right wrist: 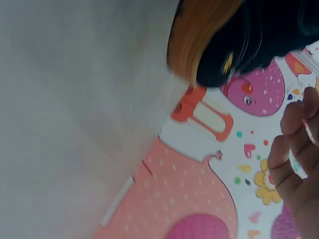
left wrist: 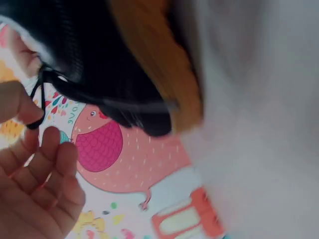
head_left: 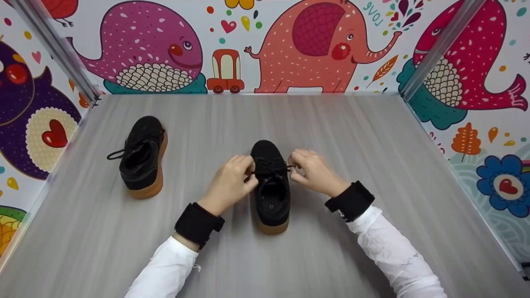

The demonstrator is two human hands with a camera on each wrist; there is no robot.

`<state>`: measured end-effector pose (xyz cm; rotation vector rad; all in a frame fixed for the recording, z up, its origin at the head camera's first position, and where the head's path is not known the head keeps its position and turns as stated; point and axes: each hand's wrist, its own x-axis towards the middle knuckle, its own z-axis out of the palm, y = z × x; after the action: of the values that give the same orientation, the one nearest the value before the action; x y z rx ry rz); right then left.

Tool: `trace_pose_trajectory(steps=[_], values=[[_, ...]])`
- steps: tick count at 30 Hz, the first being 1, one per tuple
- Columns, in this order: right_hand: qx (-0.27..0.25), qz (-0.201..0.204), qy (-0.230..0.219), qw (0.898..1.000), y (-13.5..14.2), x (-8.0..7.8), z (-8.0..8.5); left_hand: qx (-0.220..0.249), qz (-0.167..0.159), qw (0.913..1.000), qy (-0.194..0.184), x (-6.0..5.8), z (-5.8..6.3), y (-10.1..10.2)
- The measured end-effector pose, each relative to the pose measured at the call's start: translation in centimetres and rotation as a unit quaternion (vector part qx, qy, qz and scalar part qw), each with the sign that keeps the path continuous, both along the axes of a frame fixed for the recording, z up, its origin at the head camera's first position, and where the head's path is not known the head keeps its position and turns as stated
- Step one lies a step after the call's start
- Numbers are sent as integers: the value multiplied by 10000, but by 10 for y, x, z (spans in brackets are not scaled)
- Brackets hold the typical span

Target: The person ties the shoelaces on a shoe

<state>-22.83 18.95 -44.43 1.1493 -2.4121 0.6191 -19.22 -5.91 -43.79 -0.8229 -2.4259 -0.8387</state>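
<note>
A black shoe (head_left: 271, 198) with a tan sole stands upright on the grey surface between both hands, toe pointing away. On its left side my left hand (head_left: 232, 182) pinches a loop of black shoelace (left wrist: 41, 94) between thumb and index finger; its other fingers are loosely bent in the left wrist view. At the right side my right hand (head_left: 313, 170) pinches the other part of the lace (head_left: 289, 168), which stretches from the shoe's lacing to the fingertips. The right wrist view catches only bent fingers (right wrist: 294, 144) beside the shoe (right wrist: 249, 40).
The matching black shoe (head_left: 143, 159) stands to the left, a lace loop (head_left: 116, 155) sticking out from its side. Cartoon-printed panels (head_left: 232, 37) wall the grey surface (head_left: 207, 120) at the back and both sides, with metal posts (head_left: 441, 49) at the back corners.
</note>
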Motion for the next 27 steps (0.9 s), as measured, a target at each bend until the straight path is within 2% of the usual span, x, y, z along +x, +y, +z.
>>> trace_pose_trajectory(steps=[3, 6, 9, 12, 16, 20, 27], values=[[-499, 79, -728, 9961, -4, 2, -2, 562, -223, 9969, -510, 0, 0, 4], [-691, 217, -934, 9930, -6, 2, -4, 798, -452, 9938, -625, 0, -1, 7], [-551, 325, -591, 9962, -6, 1, -4, 777, -475, 9950, -403, 2, -1, 6], [-230, 279, 73, 9993, -4, 1, -1, 685, -300, 9972, -55, 4, 0, 4], [297, 79, 821, 9961, 1, 2, 3, 433, -99, 9985, 312, 7, 3, -1], [648, 7, 1104, 9918, 8, 2, 5, 98, -44, 9985, 541, 8, 3, -6], [827, 103, 1314, 9878, 17, 0, 3, -490, 126, 9935, 1020, 6, -1, -14]])
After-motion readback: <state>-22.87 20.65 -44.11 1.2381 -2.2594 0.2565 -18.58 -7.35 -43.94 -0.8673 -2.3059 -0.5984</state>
